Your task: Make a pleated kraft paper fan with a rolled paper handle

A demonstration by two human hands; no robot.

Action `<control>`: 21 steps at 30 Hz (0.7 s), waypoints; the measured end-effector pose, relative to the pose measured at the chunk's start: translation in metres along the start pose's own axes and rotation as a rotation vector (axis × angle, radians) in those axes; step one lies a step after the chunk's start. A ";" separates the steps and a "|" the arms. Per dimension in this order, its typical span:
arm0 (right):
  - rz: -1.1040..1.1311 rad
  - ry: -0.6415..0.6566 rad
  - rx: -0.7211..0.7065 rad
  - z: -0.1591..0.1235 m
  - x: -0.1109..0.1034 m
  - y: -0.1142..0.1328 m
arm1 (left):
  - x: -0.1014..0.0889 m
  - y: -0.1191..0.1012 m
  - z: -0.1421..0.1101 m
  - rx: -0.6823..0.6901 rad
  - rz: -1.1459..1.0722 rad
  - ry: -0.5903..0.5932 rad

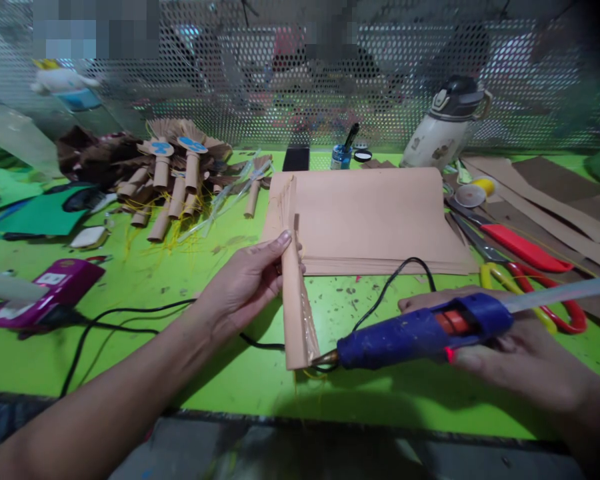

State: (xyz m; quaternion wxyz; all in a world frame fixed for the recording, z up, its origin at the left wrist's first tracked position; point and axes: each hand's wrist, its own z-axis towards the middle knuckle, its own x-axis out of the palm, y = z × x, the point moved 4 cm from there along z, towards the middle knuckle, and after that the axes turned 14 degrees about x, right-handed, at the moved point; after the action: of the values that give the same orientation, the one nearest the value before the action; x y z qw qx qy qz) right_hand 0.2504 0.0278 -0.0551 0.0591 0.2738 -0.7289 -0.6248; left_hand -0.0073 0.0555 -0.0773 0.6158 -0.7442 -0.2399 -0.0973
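Observation:
Between the thumb and fingers of my left hand (253, 277) is a partly rolled strip of brown paper (294, 313), held upright over the table, with pleats at its top end. A shiny line of glue runs along its right flap, and yellow strings hang below it. My right hand (520, 360) is wrapped round a blue hot glue gun (395, 337) with a clear glue stick in its back. A red light glows near the thumb. The gun's metal nozzle touches or nearly touches the paper's lower right edge.
Behind the hands lies a stack of brown paper sheets (365, 213). Finished paper rolls with fans (177, 177) pile up at back left. Scissors with red handles (525, 247), a water bottle (443, 123) and paper strips stand right. A purple device (50, 290) and black cables (125, 310) lie left.

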 end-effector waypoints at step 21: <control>0.308 -0.084 0.081 0.036 -0.029 -0.012 | -0.011 -0.006 0.013 0.193 -0.010 0.003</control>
State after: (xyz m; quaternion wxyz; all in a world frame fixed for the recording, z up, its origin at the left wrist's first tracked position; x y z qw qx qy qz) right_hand 0.2637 0.0722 -0.0664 0.1123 0.1347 -0.7887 -0.5892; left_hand -0.0215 0.0663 -0.0795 0.6844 -0.6801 -0.2511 -0.0777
